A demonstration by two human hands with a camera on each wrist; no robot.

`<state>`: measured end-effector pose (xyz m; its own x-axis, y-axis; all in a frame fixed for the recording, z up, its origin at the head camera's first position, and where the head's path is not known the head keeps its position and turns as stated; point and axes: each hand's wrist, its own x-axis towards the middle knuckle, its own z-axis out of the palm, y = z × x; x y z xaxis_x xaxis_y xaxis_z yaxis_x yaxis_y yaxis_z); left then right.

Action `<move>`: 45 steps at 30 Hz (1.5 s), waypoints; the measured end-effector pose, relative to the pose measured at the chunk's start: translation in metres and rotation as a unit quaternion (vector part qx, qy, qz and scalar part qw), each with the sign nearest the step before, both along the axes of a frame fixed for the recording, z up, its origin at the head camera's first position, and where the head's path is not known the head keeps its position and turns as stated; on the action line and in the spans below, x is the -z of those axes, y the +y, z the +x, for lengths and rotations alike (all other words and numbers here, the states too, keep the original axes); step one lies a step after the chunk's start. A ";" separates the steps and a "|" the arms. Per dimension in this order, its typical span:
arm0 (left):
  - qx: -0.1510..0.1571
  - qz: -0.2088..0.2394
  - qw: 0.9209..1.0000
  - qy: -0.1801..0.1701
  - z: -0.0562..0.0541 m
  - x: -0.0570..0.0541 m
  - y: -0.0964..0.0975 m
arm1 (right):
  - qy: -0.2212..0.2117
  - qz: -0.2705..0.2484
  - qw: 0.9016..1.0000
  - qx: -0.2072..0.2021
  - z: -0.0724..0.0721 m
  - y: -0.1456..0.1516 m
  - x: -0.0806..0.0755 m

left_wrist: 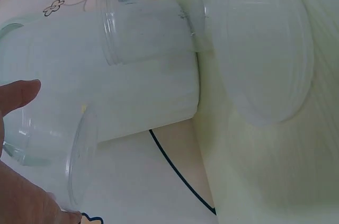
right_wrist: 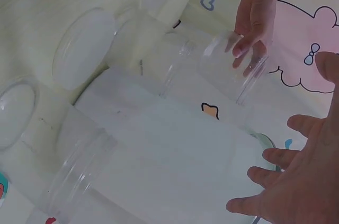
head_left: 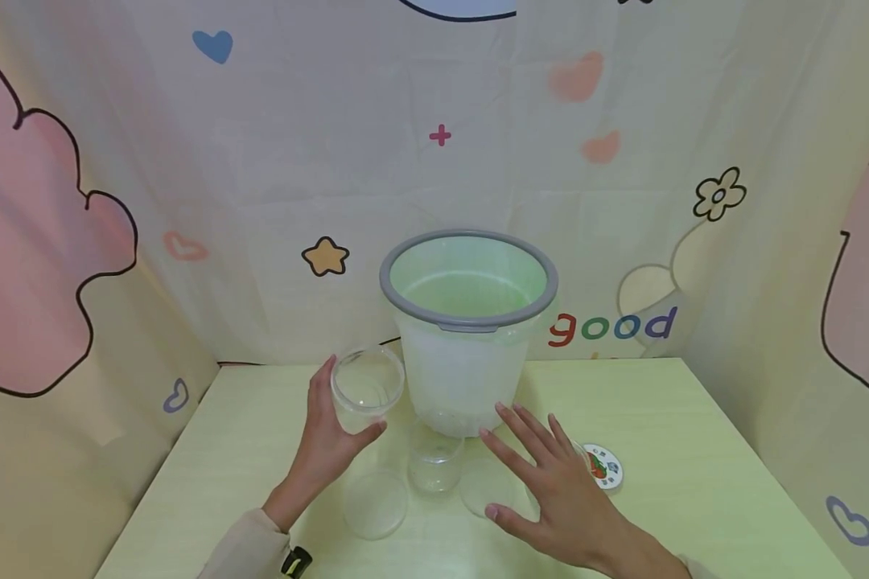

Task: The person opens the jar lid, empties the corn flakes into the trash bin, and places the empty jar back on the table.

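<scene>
My left hand (head_left: 324,450) grips a clear plastic tub (head_left: 365,414) by its side, thumb and fingers around it. The tub is raised above the table, left of the bucket, with its round mouth facing up toward the head camera. My right hand (head_left: 568,494) has its fingers spread and holds nothing; it hovers over the table's right part. A second clear tub (head_left: 435,470) stands between the hands, in front of the bucket. Clear round lids (head_left: 375,504) lie flat nearby. In the right wrist view another clear tub (right_wrist: 79,168) shows, mostly hidden by my right hand in the head view.
A tall white bucket (head_left: 467,362) with a grey rim stands at the back middle of the pale table (head_left: 695,450). Right of my right hand lies a round white disc (head_left: 605,468) with a red and green print. A patterned curtain (head_left: 297,161) encloses the table's back and sides.
</scene>
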<state>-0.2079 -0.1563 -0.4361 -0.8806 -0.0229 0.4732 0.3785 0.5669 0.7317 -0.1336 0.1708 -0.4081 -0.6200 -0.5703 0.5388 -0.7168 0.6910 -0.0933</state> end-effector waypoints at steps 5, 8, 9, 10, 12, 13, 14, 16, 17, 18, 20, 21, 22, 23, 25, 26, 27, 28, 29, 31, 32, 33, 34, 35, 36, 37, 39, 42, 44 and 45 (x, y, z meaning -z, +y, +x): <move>-0.004 -0.003 1.000 -0.014 -0.003 0.009 0.000 | -0.007 0.003 1.000 -0.004 0.001 0.000 0.004; -0.002 -0.002 1.000 -0.022 -0.006 0.014 -0.001 | -0.010 0.007 1.000 -0.004 0.001 0.000 0.007; -0.002 -0.003 1.000 -0.025 -0.006 0.017 -0.001 | -0.012 0.009 1.000 -0.004 0.001 0.000 0.009; -0.002 -0.004 1.000 -0.028 -0.007 0.019 -0.001 | -0.013 0.011 1.000 -0.003 0.002 0.000 0.010; -0.004 -0.006 0.999 -0.036 -0.009 0.023 -0.002 | -0.014 0.014 1.000 -0.003 0.003 0.000 0.012; -0.005 -0.008 0.999 -0.041 -0.009 0.025 -0.002 | -0.016 0.015 1.000 -0.003 0.003 0.000 0.013; -0.007 -0.011 0.999 -0.045 -0.010 0.027 -0.002 | -0.016 0.016 1.000 -0.004 0.004 0.000 0.014; -0.011 -0.013 0.999 -0.052 -0.011 0.030 -0.003 | -0.017 0.019 1.000 -0.003 0.004 0.000 0.015; -0.013 -0.015 0.998 -0.055 -0.012 0.032 -0.003 | -0.018 0.018 1.000 -0.003 0.004 0.000 0.016; -0.014 -0.016 0.998 -0.057 -0.013 0.034 -0.003 | -0.018 0.020 1.000 -0.003 0.005 0.000 0.016; -0.017 -0.018 0.998 -0.064 -0.013 0.037 -0.003 | -0.019 0.021 1.000 -0.002 0.005 0.000 0.017; -0.017 -0.019 0.997 -0.067 -0.014 0.038 -0.003 | -0.019 0.022 1.000 -0.002 0.005 0.000 0.017; -0.017 -0.020 0.997 -0.070 -0.014 0.040 -0.003 | -0.020 0.022 1.000 -0.002 0.005 0.000 0.017; -0.017 -0.023 0.997 -0.074 -0.014 0.041 -0.004 | -0.020 0.023 1.000 -0.002 0.005 0.000 0.018; -0.017 -0.028 0.996 -0.080 -0.014 0.044 -0.004 | -0.023 0.025 0.999 -0.002 0.005 0.000 0.019; -0.017 -0.032 0.996 -0.084 -0.015 0.046 -0.004 | -0.025 0.026 0.999 -0.002 0.005 0.000 0.019; -0.017 -0.037 0.995 -0.087 -0.016 0.048 -0.005 | -0.027 0.027 0.999 -0.002 0.005 0.000 0.019; -0.017 -0.040 0.995 -0.091 -0.016 0.049 -0.005 | -0.030 0.027 0.999 -0.002 0.005 0.000 0.020; -0.017 -0.043 0.994 -0.097 -0.017 0.051 -0.006 | -0.032 0.027 0.999 -0.003 0.006 0.000 0.020; -0.019 -0.049 0.993 -0.106 -0.018 0.054 -0.007 | -0.035 0.027 0.999 -0.003 0.006 0.000 0.020; -0.019 -0.052 0.992 -0.109 -0.019 0.056 -0.008 | -0.035 0.027 0.999 -0.004 0.006 0.000 0.020; -0.019 -0.052 0.992 -0.112 -0.019 0.057 -0.008 | -0.035 0.028 0.999 -0.004 0.006 0.000 0.020; -0.020 -0.053 0.992 -0.115 -0.020 0.057 -0.009 | -0.035 0.028 0.999 -0.004 0.006 -0.001 0.021; -0.020 -0.053 0.991 -0.118 -0.020 0.058 -0.009 | -0.035 0.028 0.999 -0.004 0.006 -0.001 0.021; -0.020 -0.052 0.991 -0.120 -0.021 0.059 -0.009 | -0.035 0.029 0.999 -0.003 0.006 -0.001 0.021; -0.019 -0.052 0.991 -0.124 -0.022 0.060 -0.009 | -0.034 0.030 0.999 -0.003 0.006 -0.001 0.021; -0.016 -0.049 0.990 -0.129 -0.023 0.061 -0.009 | -0.031 0.030 0.999 -0.001 0.006 -0.001 0.021; -0.011 -0.046 0.989 -0.138 -0.025 0.065 -0.009 | -0.030 0.032 0.999 0.000 0.006 0.000 0.022; -0.009 -0.046 0.989 -0.141 -0.026 0.067 -0.008 | -0.034 0.033 0.999 0.003 0.006 0.000 0.023; -0.009 -0.046 0.989 -0.143 -0.026 0.068 -0.008 | -0.038 0.033 0.999 0.005 0.006 0.000 0.024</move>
<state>-0.2338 -0.1644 -0.5039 -0.9785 -0.0073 0.2060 0.1535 0.6409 0.7521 -0.1273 0.1710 -0.4320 -0.6636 -0.5965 0.4515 -0.7027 0.7041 -0.1024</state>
